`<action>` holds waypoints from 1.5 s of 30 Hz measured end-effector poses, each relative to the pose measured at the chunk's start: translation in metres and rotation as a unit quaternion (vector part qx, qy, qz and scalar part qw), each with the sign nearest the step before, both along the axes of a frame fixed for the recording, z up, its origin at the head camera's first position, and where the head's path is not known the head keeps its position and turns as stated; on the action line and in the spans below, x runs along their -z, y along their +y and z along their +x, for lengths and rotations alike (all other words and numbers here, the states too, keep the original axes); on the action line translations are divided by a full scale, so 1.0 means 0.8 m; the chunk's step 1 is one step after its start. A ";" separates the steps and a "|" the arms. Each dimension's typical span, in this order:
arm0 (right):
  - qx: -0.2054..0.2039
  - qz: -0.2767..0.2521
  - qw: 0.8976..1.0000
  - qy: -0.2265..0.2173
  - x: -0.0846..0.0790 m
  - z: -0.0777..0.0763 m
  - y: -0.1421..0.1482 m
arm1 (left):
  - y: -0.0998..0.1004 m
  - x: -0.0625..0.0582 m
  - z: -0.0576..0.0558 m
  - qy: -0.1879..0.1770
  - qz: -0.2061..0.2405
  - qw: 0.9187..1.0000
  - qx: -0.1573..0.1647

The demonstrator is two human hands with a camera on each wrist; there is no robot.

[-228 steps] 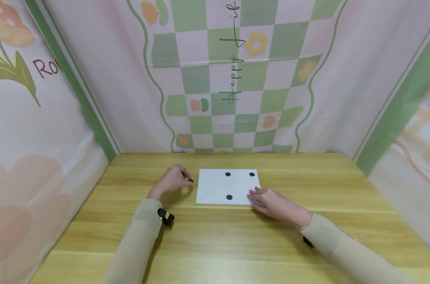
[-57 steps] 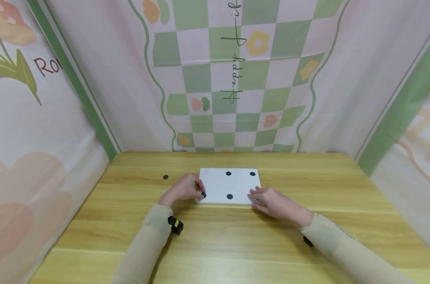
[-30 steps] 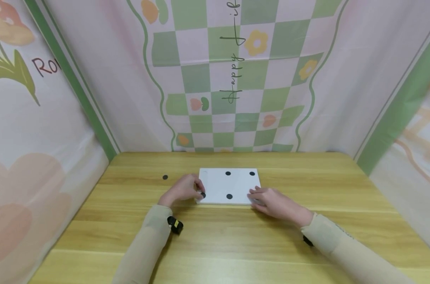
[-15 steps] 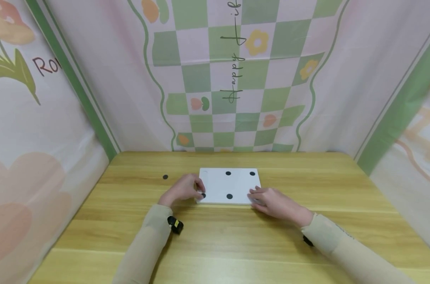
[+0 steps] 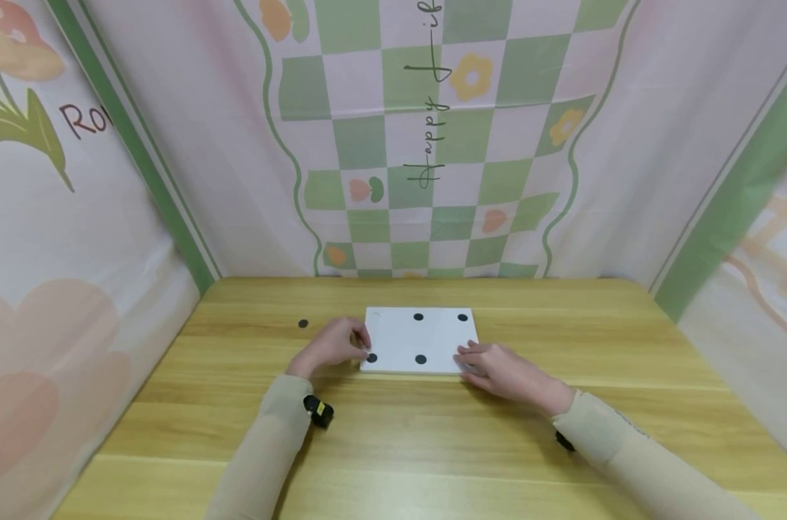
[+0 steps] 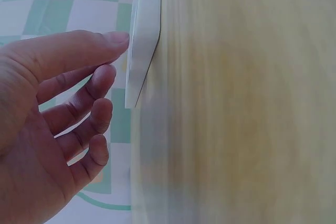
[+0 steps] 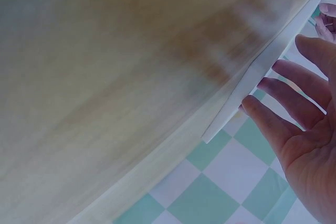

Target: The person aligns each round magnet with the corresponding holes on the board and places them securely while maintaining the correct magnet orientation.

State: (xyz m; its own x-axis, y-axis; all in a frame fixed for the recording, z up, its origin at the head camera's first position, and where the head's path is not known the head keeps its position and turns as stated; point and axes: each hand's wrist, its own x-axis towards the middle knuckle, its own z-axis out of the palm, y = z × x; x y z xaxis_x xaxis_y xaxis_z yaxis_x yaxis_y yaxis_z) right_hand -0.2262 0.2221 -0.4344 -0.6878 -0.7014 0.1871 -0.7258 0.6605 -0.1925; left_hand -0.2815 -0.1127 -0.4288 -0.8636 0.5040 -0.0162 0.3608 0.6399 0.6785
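Note:
A flat white rectangular board (image 5: 393,338) lies on the table, with small round black discs on it. One black disc (image 5: 372,358) sits at the near left corner, right beside the fingertips of my left hand (image 5: 331,342), which look free of it. In the left wrist view, my left thumb (image 6: 79,51) is by the board's edge and the other fingers are loosely bent. My right hand (image 5: 504,370) rests on the board's near right corner, its fingers fairly straight in the right wrist view, hiding whatever lies beneath. A faint round mark (image 5: 377,315) shows at the far left corner.
Another black disc (image 5: 303,323) lies loose on the wooden table (image 5: 393,448), left of the board. Further discs sit along the board's far edge and near middle. Patterned cloth (image 5: 406,144) hangs behind the table and on both sides.
Earlier, my left hand held a black disc left of the board, then brought it to the near left corner. Now its fingers have drawn slightly back from it. My right hand stays put.

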 end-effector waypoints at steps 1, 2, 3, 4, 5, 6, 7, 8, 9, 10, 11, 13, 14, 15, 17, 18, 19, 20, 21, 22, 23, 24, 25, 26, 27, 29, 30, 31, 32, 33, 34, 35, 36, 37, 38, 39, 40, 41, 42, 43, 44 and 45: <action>-0.001 -0.001 1.000 0.002 0.000 0.000 0.000 | -0.001 0.000 -0.001 0.001 -0.002 1.000 -0.004; -0.001 -0.001 1.000 0.005 0.000 0.000 0.000 | -0.002 0.001 -0.001 0.002 -0.003 1.000 -0.007; -0.003 -0.002 1.000 0.008 0.000 0.000 0.001 | -0.003 0.001 -0.002 0.004 -0.004 1.000 -0.010; -0.004 -0.003 1.000 0.009 0.000 0.000 0.001 | -0.004 0.002 -0.004 0.006 -0.005 1.000 -0.015; -0.004 -0.002 1.000 0.011 0.000 0.000 0.001 | -0.006 0.003 -0.004 0.008 -0.004 1.000 -0.019; -0.002 -0.002 1.000 0.010 0.000 0.000 0.001 | -0.007 0.003 -0.005 0.011 -0.001 1.000 -0.024; -0.001 -0.002 1.000 0.009 0.000 0.000 0.001 | -0.009 0.004 -0.006 0.013 0.002 0.999 -0.029; -0.001 -0.001 1.000 0.008 0.000 0.000 0.001 | -0.010 0.004 -0.007 0.016 0.006 0.999 -0.035; 0.001 0.000 1.000 0.005 0.000 0.000 0.001 | -0.012 0.004 -0.008 0.019 0.011 0.999 -0.041; 0.002 0.000 1.000 0.003 0.000 0.000 0.001 | -0.014 0.004 -0.009 0.024 0.016 0.998 -0.048; 0.002 0.000 1.000 0.002 0.000 0.000 0.001 | -0.015 0.003 -0.009 0.026 0.024 0.998 -0.055; 0.001 0.000 1.000 -0.001 0.000 0.000 0.000 | -0.018 0.003 -0.010 0.033 0.035 0.997 -0.067; 0.001 0.000 1.000 -0.001 0.000 0.000 0.000 | -0.020 0.003 -0.010 0.036 0.039 0.996 -0.072; 0.001 -0.001 1.000 -0.002 0.000 0.000 0.000 | -0.022 0.003 -0.011 0.038 0.042 0.995 -0.078; 0.000 -0.002 1.000 -0.002 -0.001 0.000 0.000 | -0.025 0.003 -0.011 0.042 0.049 0.994 -0.089; 0.000 -0.002 1.000 -0.002 -0.001 0.000 -0.001 | -0.026 0.003 -0.011 0.044 0.049 0.993 -0.095; -0.001 -0.003 1.000 -0.002 -0.001 0.001 -0.001 | -0.027 0.003 -0.012 0.046 0.049 0.993 -0.100; -0.001 -0.004 1.000 -0.003 -0.001 0.001 -0.001 | -0.028 0.003 -0.012 0.047 0.049 0.992 -0.106; -0.001 -0.004 1.000 -0.004 0.000 0.001 -0.001 | -0.029 0.003 -0.013 0.049 0.049 0.991 -0.113; -0.001 -0.004 1.000 -0.005 0.000 0.001 -0.001 | -0.030 0.003 -0.013 0.051 0.048 0.990 -0.118; -0.001 -0.004 1.000 -0.005 0.000 0.001 -0.001 | -0.031 0.003 -0.014 0.053 0.046 0.990 -0.125; -0.001 -0.004 1.000 -0.006 0.000 0.001 -0.001 | -0.033 0.003 -0.015 0.054 0.046 0.989 -0.129; -0.001 -0.005 1.000 -0.006 0.000 0.000 -0.001 | -0.034 0.004 -0.016 0.057 0.046 0.988 -0.133; 0.000 -0.004 1.000 -0.007 -0.001 0.000 -0.001 | -0.035 0.004 -0.017 0.057 0.047 0.988 -0.137; 0.000 -0.004 1.000 -0.006 0.000 0.000 -0.001 | -0.036 0.004 -0.018 0.059 0.048 0.987 -0.141; -0.001 -0.005 1.000 -0.006 -0.001 0.000 -0.001 | -0.038 0.005 -0.021 0.062 0.051 0.986 -0.146; -0.001 -0.005 1.000 -0.006 -0.001 0.000 -0.001 | -0.039 0.005 -0.022 0.063 0.052 0.985 -0.149; -0.001 -0.005 1.000 -0.006 -0.001 0.000 -0.001 | -0.041 0.005 -0.023 0.065 0.052 0.985 -0.153; -0.001 -0.005 1.000 -0.005 -0.001 0.000 -0.001 | -0.042 0.006 -0.024 0.067 0.053 0.984 -0.156; -0.001 -0.005 1.000 -0.006 -0.001 0.000 -0.001 | -0.043 0.006 -0.024 0.071 0.052 0.983 -0.158; 0.000 -0.005 1.000 -0.006 -0.001 0.000 -0.001 | -0.045 0.006 -0.025 0.073 0.052 0.983 -0.161; 0.000 -0.005 1.000 -0.007 -0.001 0.000 -0.001 | -0.046 0.006 -0.025 0.075 0.053 0.982 -0.164; 0.001 -0.005 1.000 -0.007 -0.001 0.000 -0.001 | -0.048 0.006 -0.026 0.077 0.054 0.982 -0.166; 0.002 -0.005 1.000 -0.008 -0.001 0.000 -0.001 | -0.049 0.005 -0.026 0.078 0.056 0.981 -0.168; 0.003 -0.005 1.000 -0.009 -0.001 0.000 -0.001 | -0.051 0.006 -0.026 0.080 0.058 0.980 -0.171; 0.003 -0.005 1.000 -0.009 -0.001 0.000 -0.001 | -0.053 0.006 -0.027 0.081 0.059 0.980 -0.173; 0.003 -0.004 1.000 -0.009 -0.001 0.000 -0.001 | -0.056 0.007 -0.028 0.081 0.061 0.979 -0.176; 0.003 -0.004 1.000 -0.008 -0.001 -0.001 0.000 | -0.058 0.007 -0.029 0.085 0.061 0.979 -0.178; 0.003 -0.004 1.000 -0.008 -0.001 -0.001 0.000 | -0.060 0.007 -0.029 0.088 0.061 0.978 -0.180; 0.003 -0.004 1.000 -0.008 -0.001 -0.001 0.000 | -0.062 0.008 -0.030 0.090 0.062 0.977 -0.183; 0.003 -0.003 1.000 -0.007 -0.001 -0.001 0.000 | -0.064 0.008 -0.030 0.094 0.062 0.976 -0.185; 0.002 -0.003 1.000 -0.007 -0.001 -0.001 0.000 | -0.066 0.007 -0.030 0.095 0.062 0.976 -0.187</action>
State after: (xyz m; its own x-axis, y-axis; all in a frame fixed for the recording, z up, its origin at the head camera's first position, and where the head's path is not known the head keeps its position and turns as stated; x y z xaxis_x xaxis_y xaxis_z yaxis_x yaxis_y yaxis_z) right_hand -0.2270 0.2218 -0.4333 -0.6939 -0.6968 0.1815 -0.7197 0.6628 -0.2066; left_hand -0.3058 -0.1653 -0.4345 -0.9689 0.1399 0.2043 0.2446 0.6679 0.7029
